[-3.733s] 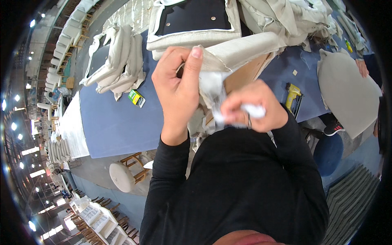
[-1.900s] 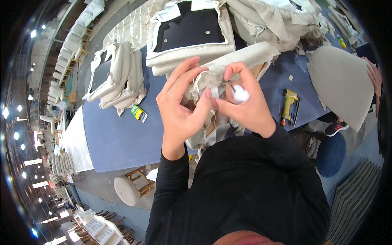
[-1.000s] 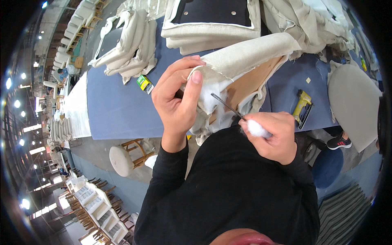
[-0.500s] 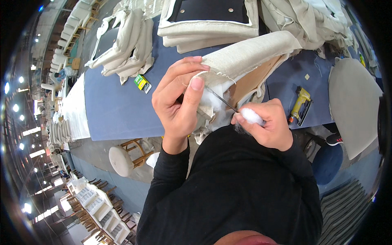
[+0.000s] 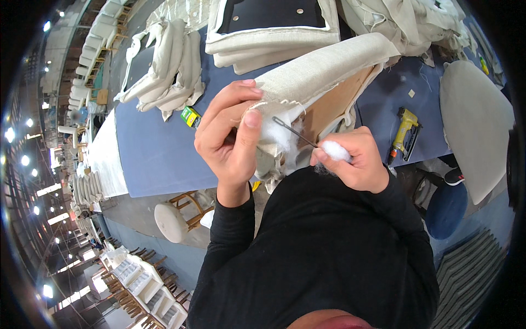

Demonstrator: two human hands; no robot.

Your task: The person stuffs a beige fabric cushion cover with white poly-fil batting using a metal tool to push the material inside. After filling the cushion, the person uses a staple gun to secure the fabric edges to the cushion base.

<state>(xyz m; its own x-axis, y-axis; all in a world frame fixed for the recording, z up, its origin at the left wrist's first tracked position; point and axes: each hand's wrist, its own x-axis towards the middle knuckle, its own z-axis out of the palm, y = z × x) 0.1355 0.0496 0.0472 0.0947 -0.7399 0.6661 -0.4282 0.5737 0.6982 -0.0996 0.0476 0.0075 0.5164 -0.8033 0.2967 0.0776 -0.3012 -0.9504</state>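
My left hand (image 5: 233,129) grips the near end of a cream upholstered panel (image 5: 329,63), its thumb pressing the fabric edge and its fingers behind. The cover is open at that end, and loose white stuffing (image 5: 286,137) pokes out between the cloth and a brown board (image 5: 334,104). In my right hand (image 5: 359,159) is a thin dark metal rod (image 5: 296,132) with a slotted tip. That tip lies over the stuffing at the opening. A tuft of white fibre filling (image 5: 335,151) is tucked under the same hand's fingers.
Both hands are over the near edge of a blue-covered table (image 5: 159,148). A yellow staple gun (image 5: 404,134) lies right, a small green-and-yellow box (image 5: 190,116) left. Stacked cream covered pieces (image 5: 274,46) stand behind. A grey padded panel (image 5: 475,126) and round stools (image 5: 171,222) are nearby.
The rod's slotted tip, hidden at the fabric edge before, now shows clear of the cloth. My left hand and the panel's end have shifted slightly left and down; my right hand keeps its hold.
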